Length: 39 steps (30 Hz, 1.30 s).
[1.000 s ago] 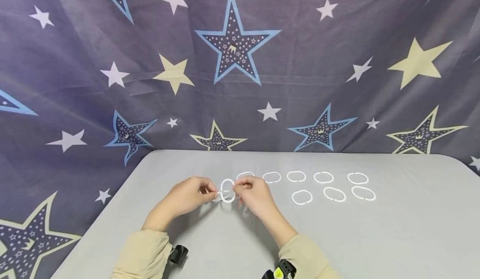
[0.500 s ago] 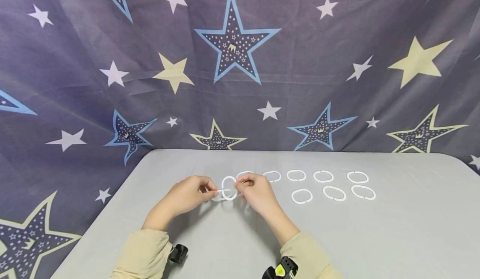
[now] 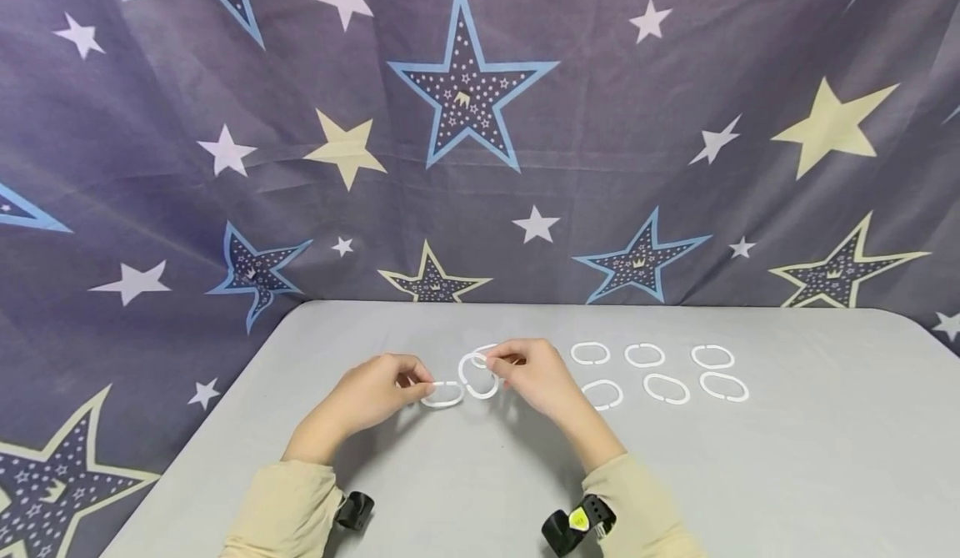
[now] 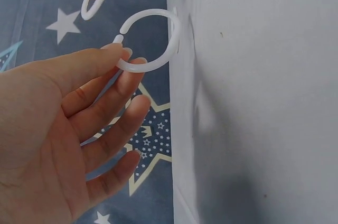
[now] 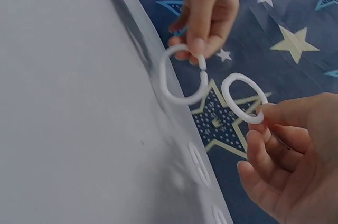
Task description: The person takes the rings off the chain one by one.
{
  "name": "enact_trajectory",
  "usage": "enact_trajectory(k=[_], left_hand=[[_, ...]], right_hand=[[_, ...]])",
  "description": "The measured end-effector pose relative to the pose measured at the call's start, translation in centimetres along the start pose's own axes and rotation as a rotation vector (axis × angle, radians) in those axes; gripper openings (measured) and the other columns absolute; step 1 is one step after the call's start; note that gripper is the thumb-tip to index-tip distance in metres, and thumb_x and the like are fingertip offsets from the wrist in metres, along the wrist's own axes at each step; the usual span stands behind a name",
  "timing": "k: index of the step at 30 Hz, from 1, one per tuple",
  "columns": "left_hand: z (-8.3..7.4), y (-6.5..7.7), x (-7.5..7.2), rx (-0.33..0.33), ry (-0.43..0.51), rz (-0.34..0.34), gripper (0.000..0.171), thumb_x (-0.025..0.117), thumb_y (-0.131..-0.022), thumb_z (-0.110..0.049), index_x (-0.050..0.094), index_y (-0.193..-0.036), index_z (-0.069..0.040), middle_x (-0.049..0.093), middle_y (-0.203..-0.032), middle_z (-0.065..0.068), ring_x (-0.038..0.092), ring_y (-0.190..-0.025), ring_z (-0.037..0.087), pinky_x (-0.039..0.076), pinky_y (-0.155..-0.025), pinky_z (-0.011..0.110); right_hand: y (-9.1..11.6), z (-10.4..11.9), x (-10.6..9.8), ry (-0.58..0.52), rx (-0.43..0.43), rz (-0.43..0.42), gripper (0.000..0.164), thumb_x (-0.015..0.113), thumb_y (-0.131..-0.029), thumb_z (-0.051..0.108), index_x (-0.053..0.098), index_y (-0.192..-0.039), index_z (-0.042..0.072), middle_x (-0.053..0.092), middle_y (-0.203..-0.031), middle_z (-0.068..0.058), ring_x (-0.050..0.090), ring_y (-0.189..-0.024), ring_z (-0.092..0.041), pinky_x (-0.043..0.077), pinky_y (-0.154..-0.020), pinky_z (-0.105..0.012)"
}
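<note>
My left hand [image 3: 375, 395] pinches a white oval shower curtain ring [image 4: 150, 67] between thumb and index finger; its small gap shows close to the thumb in the left wrist view. The other fingers are bent loosely below. To its right, my right hand [image 3: 542, 379] pinches a second white curtain ring [image 5: 227, 94] by one end with thumb and index finger. Both rings are held above the grey table [image 3: 487, 475]. In the right wrist view they stand apart, with a strip of background between them.
Several more white rings lie in two rows on the table to the right, such as a back-row ring [image 3: 590, 364] and a front-row ring [image 3: 724, 399]. My right hand and forearm partly cover the nearest ones. A star-patterned cloth [image 3: 600, 124] hangs behind the table.
The two held rings overlapped earlier and now are apart. My right hand has moved right and slightly away with its ring, covering a back-row ring. My left hand stays nearly in place.
</note>
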State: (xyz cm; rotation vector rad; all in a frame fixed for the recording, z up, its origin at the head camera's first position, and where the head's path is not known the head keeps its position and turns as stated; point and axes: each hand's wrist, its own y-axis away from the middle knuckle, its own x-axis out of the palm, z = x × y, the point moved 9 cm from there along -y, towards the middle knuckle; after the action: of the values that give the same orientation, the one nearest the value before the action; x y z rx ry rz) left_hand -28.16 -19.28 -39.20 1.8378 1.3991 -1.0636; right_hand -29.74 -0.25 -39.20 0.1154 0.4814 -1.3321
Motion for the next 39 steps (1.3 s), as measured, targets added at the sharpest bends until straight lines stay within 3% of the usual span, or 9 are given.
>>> enact_trajectory(k=[7, 28, 39], left_hand=[[0.0, -0.1, 0.0, 0.012, -0.008, -0.007, 0.004, 0.069, -0.092, -0.025, 0.072, -0.093, -0.023, 0.063, -0.077, -0.012, 0.056, -0.073, 0.007, 0.045, -0.071, 0.036], [-0.2, 0.0, 0.0, 0.010, -0.014, -0.011, 0.004, 0.069, -0.092, -0.023, 0.072, -0.094, -0.022, 0.064, -0.078, -0.012, 0.056, -0.071, 0.007, 0.044, -0.068, 0.036], [-0.1, 0.0, 0.2, -0.001, -0.010, -0.002, 0.004, 0.069, -0.093, -0.023, 0.072, -0.094, -0.022, 0.064, -0.078, -0.012, 0.056, -0.072, 0.007, 0.044, -0.069, 0.036]], right_hand=[[-0.4, -0.6, -0.9, 0.036, -0.016, 0.027, 0.014, 0.068, -0.091, 0.007, 0.075, -0.100, -0.001, 0.070, -0.082, -0.009, 0.060, -0.065, -0.012, 0.050, -0.064, -0.028], [-0.6, -1.8, -3.6, 0.142, -0.043, 0.026, 0.012, 0.064, -0.094, 0.005, 0.073, -0.100, -0.001, 0.069, -0.088, -0.008, 0.055, -0.074, -0.014, 0.045, -0.070, -0.030], [-0.6, -3.2, -4.6, 0.190, -0.006, 0.012, 0.012, 0.059, -0.097, 0.004, 0.071, -0.098, 0.000, 0.070, -0.096, -0.013, 0.060, -0.088, -0.020, 0.047, -0.084, -0.037]])
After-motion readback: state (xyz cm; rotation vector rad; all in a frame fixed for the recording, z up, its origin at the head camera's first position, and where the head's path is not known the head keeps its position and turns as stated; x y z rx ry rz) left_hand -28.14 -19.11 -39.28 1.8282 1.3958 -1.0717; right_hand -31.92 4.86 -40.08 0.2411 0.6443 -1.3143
